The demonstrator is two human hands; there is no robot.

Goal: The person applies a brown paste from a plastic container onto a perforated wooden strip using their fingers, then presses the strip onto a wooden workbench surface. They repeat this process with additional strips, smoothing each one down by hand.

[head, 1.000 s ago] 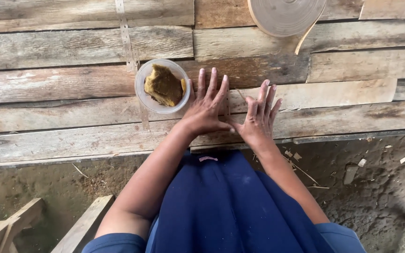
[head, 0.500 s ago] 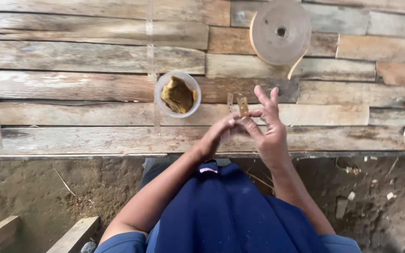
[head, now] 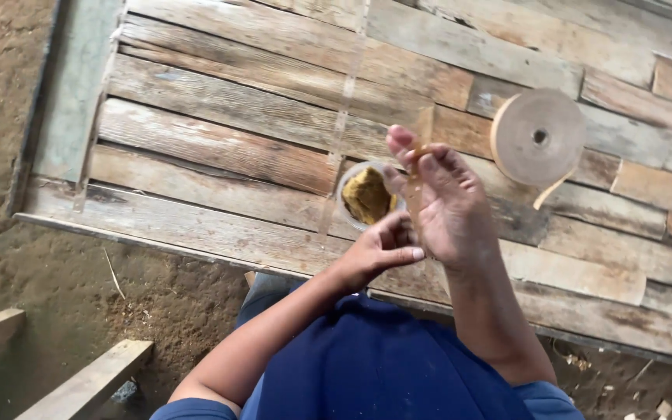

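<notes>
Right hand raised just right of plastic cup, fingertips pinching thin tan strip hanging vertically. Left hand just below cup, fingers curled narrow at strip's lower end. Tape roll further right, on plank platform.

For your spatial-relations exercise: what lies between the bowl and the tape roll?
In the head view, the raised right hand with its thin brown strip lies between the bowl and the tape roll.
</notes>
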